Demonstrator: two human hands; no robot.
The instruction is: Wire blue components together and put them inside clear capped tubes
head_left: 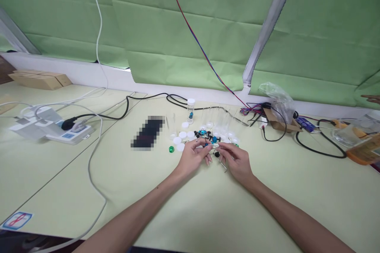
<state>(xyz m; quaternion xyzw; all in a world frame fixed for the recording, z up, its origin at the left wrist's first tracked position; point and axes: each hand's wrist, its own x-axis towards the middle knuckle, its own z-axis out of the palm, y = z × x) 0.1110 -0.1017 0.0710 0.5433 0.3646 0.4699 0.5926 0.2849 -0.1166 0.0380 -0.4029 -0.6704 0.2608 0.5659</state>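
My left hand [192, 156] and my right hand [237, 162] meet over the table, thumbs and fingers pinched. Between their fingertips is a small thin light-coloured piece [214, 145], too small to name. Close under the fingers are a black round part [217, 154] and an L-shaped hex key [222, 165]; whether the key is held or lying down I cannot tell. Just beyond my hands lies a cluster of small blue and black parts [203, 131], partly hidden by the fingers. White round caps [177, 140] and a green round part [171, 149] lie to the left of it.
A capped clear tube [190, 111] with a blue part inside stands behind, beside several clear tubes [218, 116]. Left are a pixelated dark rectangle [147, 133], a power strip [71, 134] and cables. A cardboard box [279, 120] with a plastic bag is right. A person's hand [371, 98] shows far right.
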